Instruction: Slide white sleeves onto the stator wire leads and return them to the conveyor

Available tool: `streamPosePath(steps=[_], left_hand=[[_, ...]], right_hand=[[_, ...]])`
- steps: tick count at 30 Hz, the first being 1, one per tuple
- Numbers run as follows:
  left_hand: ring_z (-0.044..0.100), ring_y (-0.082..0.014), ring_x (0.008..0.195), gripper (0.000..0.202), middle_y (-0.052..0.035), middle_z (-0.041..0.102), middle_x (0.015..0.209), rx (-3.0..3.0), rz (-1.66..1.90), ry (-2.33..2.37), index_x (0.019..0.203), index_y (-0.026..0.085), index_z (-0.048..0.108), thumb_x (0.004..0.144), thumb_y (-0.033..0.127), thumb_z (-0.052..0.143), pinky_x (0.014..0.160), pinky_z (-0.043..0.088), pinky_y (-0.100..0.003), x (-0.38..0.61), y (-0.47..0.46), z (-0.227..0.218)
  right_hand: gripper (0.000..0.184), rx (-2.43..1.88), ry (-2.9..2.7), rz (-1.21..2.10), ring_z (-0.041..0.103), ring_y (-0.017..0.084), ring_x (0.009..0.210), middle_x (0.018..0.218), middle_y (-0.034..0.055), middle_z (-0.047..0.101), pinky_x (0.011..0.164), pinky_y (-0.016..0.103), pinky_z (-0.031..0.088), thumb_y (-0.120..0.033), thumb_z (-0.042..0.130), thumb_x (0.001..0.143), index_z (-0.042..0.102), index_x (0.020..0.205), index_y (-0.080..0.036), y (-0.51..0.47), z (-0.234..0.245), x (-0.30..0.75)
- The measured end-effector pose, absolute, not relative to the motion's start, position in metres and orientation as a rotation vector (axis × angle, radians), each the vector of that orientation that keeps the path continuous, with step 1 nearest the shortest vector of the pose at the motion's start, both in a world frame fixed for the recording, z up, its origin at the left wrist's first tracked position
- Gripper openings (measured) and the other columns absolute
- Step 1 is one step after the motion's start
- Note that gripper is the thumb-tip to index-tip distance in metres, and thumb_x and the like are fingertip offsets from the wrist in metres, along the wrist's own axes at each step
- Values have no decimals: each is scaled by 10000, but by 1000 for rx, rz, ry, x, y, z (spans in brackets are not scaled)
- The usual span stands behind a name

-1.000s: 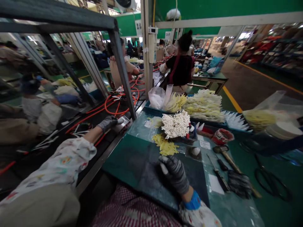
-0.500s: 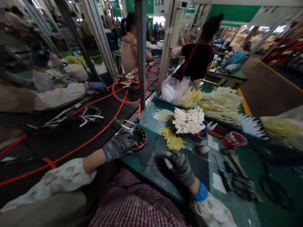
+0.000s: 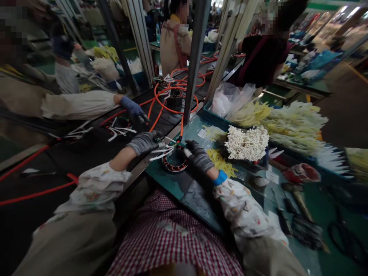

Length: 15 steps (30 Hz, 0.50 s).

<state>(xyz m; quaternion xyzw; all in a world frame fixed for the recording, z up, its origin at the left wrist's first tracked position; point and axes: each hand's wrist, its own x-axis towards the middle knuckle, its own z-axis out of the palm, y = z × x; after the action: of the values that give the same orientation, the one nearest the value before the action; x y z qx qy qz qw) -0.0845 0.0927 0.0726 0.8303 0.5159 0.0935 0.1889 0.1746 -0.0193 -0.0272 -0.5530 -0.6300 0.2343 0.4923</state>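
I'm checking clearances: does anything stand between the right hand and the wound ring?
Nothing visible does: the right hand is close beside the wound ring, thumb at its edge. White leads lie on the opposite side, toward the left hand.

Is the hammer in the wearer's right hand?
No, the hammer lies on the table, while the right hand is beside the wired ring.

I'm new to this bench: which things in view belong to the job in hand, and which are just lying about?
Apparently in the job: wound ring, white leads, orange cable, left hand, right hand.

Apparently just lying about, untouched: hammer, black-handled tool, dark bundle, red container.
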Motion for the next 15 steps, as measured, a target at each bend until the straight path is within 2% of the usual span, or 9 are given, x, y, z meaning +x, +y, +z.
streamPosePath(steps=[2, 4, 8, 12, 15], left_hand=[[774, -328, 1122, 411, -117, 829, 1230, 2283, 359, 1461, 1253, 198, 769, 902, 413, 764, 1078, 596, -438, -87, 91, 71], [770, -313, 1130, 403, -111, 821, 1263, 2233, 566, 1384, 1273, 202, 760, 931, 414, 733, 1101, 596, -455, -86, 87, 74], [768, -310, 1135, 390, -107, 822, 1225, 2185, 831, 922, 1229, 202, 791, 908, 423, 768, 1133, 595, -490, -67, 80, 84], [757, -288, 1106, 414, -107, 808, 1157, 2199, 853, 566, 1329, 205, 756, 935, 330, 752, 1112, 601, -504, -37, 75, 79], [760, -266, 1108, 329, -103, 809, 1175, 2164, 745, 485, 1257, 192, 759, 935, 248, 720, 1082, 613, -467, -16, 71, 63]], right_hand=[[382, -1320, -1501, 589, 777, 245, 1097, 1262, 98, 817, 1052, 469, 659, -351, 716, 1024, 707, 1386, -229, -20, -31, 170], [384, -1311, -1462, 596, 777, 252, 1108, 1278, 115, 810, 1060, 474, 658, -366, 716, 1022, 705, 1378, -221, -24, -29, 171], [390, -1294, -1385, 579, 781, 263, 1127, 1288, 137, 804, 1067, 484, 658, -384, 675, 1038, 682, 1386, -209, -34, -15, 178], [387, -1183, -1283, 677, 788, 253, 1127, 1246, 95, 816, 1051, 469, 668, -397, 696, 1017, 678, 1373, -248, -44, 3, 179], [362, -1154, -1177, 776, 776, 253, 1108, 1205, 70, 822, 1025, 453, 672, -444, 755, 970, 703, 1275, -257, -50, 11, 175]])
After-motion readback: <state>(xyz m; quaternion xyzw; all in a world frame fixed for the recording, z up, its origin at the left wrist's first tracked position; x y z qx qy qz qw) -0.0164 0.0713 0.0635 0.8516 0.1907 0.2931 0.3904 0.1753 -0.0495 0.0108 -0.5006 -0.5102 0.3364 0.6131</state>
